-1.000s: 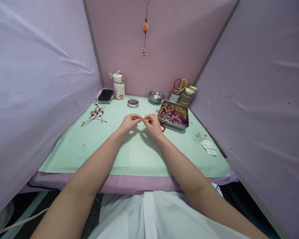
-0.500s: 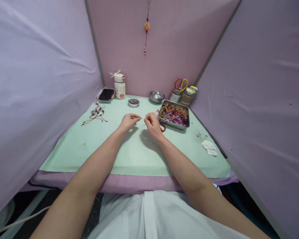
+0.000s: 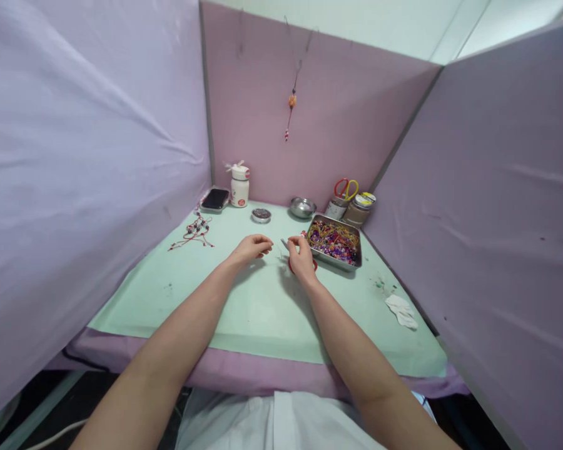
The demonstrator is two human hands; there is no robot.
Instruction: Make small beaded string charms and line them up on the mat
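Observation:
My left hand (image 3: 254,247) hovers above the pale green mat, thumb and fingertips pinched together; what they hold is too small to make out. Just to its right, my right hand (image 3: 300,255) is closed round a slim metal tool (image 3: 284,243), whose dark, narrow tip sticks out toward the left hand. Its exact kind is hidden by the fingers. A thin thread (image 3: 280,252) shows faintly between the two hands. Under and beside my right hand lie red scissors (image 3: 315,265), with only parts of the handle loops visible.
A metal tray (image 3: 338,265) of colourful beads and cords sits right of my hands. Behind are a steel bowl (image 3: 303,208), a small round tin (image 3: 261,216), a white bottle (image 3: 239,191), a phone (image 3: 216,199) and jars (image 3: 356,212). Beaded red cords (image 3: 197,231) lie left; a crumpled tissue (image 3: 401,312), right.
My view has tilted up, so everything sits lower in the picture. My hands have moved slightly apart, and the metal tip now shows clearly beyond my right fingers.

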